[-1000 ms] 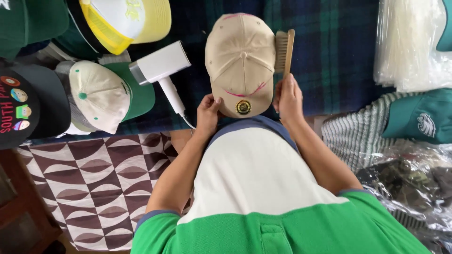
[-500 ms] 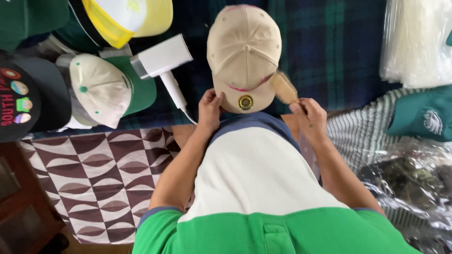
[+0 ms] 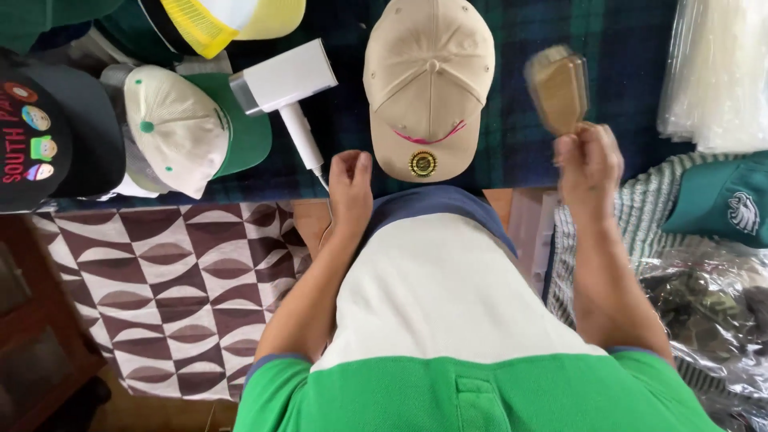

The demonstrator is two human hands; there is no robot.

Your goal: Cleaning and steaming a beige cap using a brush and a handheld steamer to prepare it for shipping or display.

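The right hand (image 3: 588, 160) is closed around the handle of a wooden brush (image 3: 558, 86) and holds it up, to the right of the beige cap (image 3: 428, 84) and clearly apart from it; the brush is blurred, so its bristles cannot be seen well. The left hand (image 3: 350, 182) rests at the near edge of the table, with the fingers curled loosely and holding nothing, just beside the left side of the brim of the beige cap; whether it touches the brim, I cannot tell. The beige cap lies flat on the dark plaid cloth (image 3: 624, 48), directly in front of the person, its brim toward the body, with a round gold sticker on the brim. To the left of it lies a white handheld appliance (image 3: 284, 80), with its handle and cord pointing toward the left hand. Further left there is a cream and green cap (image 3: 188, 128), a dark cap with colourful patches (image 3: 56, 136), and a yellow and white cap (image 3: 232, 18) at the top edge. On the right, a stack of clear plastic bags (image 3: 716, 72) lies on the cloth; their contents cannot be made out. Below it a green cap (image 3: 720, 210) rests on a striped fabric (image 3: 648, 216), and a clear bag (image 3: 704, 304) nearby holds something dark.
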